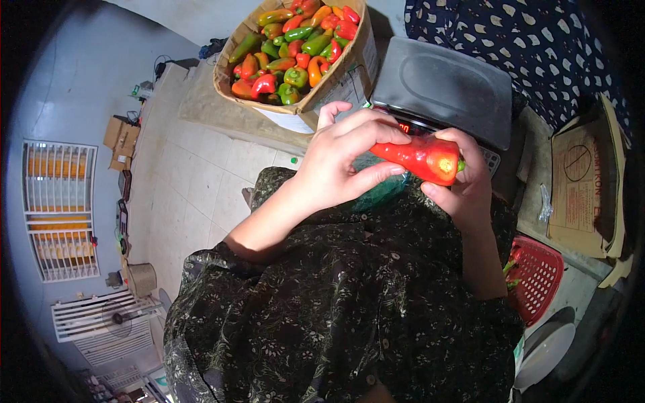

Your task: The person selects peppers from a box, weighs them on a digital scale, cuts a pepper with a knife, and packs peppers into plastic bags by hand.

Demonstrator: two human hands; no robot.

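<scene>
A long, glossy red pepper [424,158] with a green stem lies between my two hands, above my lap. My left hand [353,151] pinches its narrow end between thumb and fingers. Around the stem end, my right hand [463,180] is closed, its thumb underneath and its fingers partly hidden behind the pepper. Just beyond the hands stands a digital scale [443,87] with a dark platform and a lit red display, partly covered by my fingers. Green netting [381,193] shows below the pepper, on my lap.
A cardboard box [363,54] full of red, green and orange peppers stands at the upper left of the scale. On the right are a red perforated basket [543,279], an opened carton [583,181] and a white round basin [547,352]. Patterned dark cloth [531,40] hangs behind the scale.
</scene>
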